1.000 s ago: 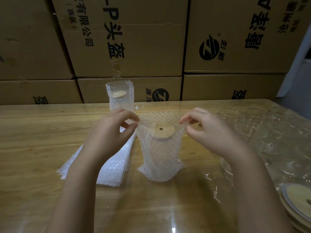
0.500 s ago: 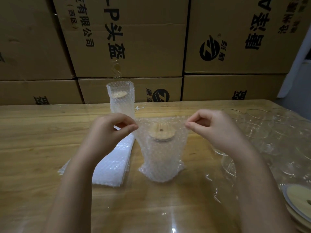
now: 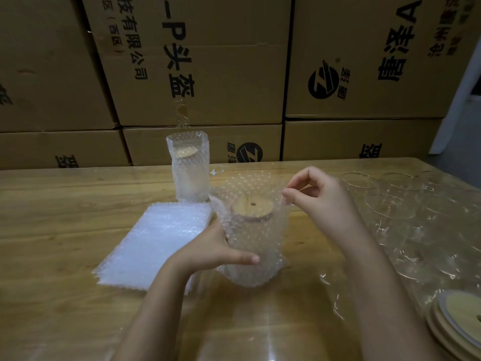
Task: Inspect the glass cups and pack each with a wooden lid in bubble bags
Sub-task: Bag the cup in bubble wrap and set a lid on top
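Glass cup in a bubble bag stands upright near the middle of the desk, a round wooden lid with a small centre hole resting on its top inside the bag's open mouth. Left hand is wrapped around the lower side of the bagged cup, thumb across the front. Right hand pinches the bag's upper edge on the right side between thumb and fingertips, holding it up above the lid. Just left of the cup lies a flat stack of empty bubble bags. Behind it, a second bagged cup stands upright with its own lid visible inside. Bare glass cups crowd the right side of the desk, and a pile of wooden lids sits at the near right corner. Printed cardboard boxes are stacked behind the desk.
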